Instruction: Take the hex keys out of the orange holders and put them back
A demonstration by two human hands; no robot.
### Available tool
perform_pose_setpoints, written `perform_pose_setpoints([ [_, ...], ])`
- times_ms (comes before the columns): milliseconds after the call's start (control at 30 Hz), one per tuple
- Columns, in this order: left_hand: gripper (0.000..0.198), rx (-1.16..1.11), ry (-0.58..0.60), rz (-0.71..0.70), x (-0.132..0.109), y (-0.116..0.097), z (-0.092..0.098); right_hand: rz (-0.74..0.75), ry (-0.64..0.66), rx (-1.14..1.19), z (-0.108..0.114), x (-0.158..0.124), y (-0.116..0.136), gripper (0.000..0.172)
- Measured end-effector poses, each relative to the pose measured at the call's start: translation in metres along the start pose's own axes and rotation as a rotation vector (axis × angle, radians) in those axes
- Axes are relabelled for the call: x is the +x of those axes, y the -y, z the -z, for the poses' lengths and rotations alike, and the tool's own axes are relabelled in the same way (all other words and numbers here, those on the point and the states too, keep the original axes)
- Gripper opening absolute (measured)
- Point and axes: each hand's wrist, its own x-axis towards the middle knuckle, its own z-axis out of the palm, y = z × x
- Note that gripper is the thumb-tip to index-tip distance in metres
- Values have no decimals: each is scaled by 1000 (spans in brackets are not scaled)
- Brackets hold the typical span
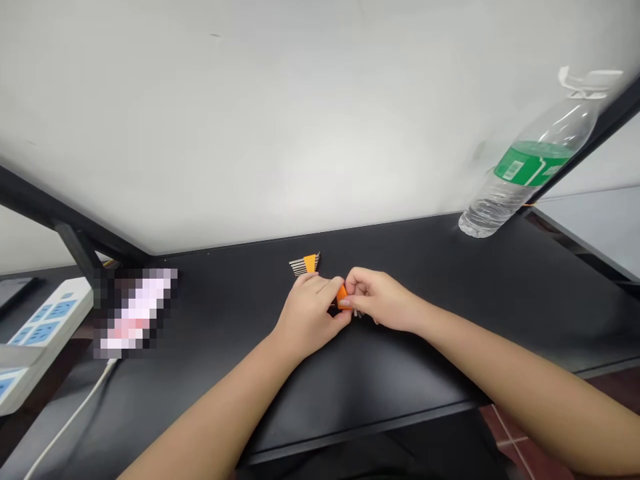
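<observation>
Near the middle of the black table, my left hand (pixel 311 310) and my right hand (pixel 383 299) meet over an orange hex key holder (pixel 343 295). My left fingers close around its left side, while my right thumb and fingers pinch its right side. Short metal ends show below my right fingers, but most of the piece is hidden. Just beyond my left knuckles lies a hex key set (pixel 310 264), its several silver keys fanned out through an orange holder. My left hand partly covers that set.
A large water bottle (pixel 533 167) with a green label stands at the back right. On the left are a pixelated phone-like object (pixel 137 313) with a white cable (pixel 75 420) and a white power strip (pixel 47 327). Behind the black table (pixel 215 373) rises a pale wall.
</observation>
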Motion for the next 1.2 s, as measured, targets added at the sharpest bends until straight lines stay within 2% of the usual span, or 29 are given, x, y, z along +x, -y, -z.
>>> perform_pose_setpoints([
  [200, 13, -8, -52, 57, -1, 3, -2, 81, -56, -109, 4, 3, -1, 35],
  [333, 24, 67, -134, 87, -5, 9, -2, -55, 87, -17, 5, 5, -4, 39],
  [433, 25, 107, -106, 60, -6, 10, -2, -153, 184, 155, -2, 7, -7, 40],
  [500, 24, 126, -87, 47, -5, 9, -1, -194, 208, 191, -3, 8, -7, 42],
  [567, 24, 136, -83, 41, -4, 8, 0, -164, 180, 81, 2, 7, -4, 41],
  [600, 26, 138, -81, 45, -3, 8, 1, -104, 136, -35, 8, 6, -3, 39],
  [700, 34, 134, -68, 73, -3, 11, 2, 222, -69, -527, 30, 2, -1, 20],
  [733, 37, 127, -61, 83, -3, 13, 3, 279, -95, -669, 37, 1, -2, 14],
  [800, 41, 109, -53, 101, -4, 16, 3, 288, -83, -829, 48, 1, -6, 13],
  [900, 43, 97, -45, 127, -4, 19, 4, 247, -7, -898, 52, 1, -12, 15],
  [1200, 40, 51, 2, 153, -3, 18, 5, 166, 88, -995, 37, -5, -3, 14],
])
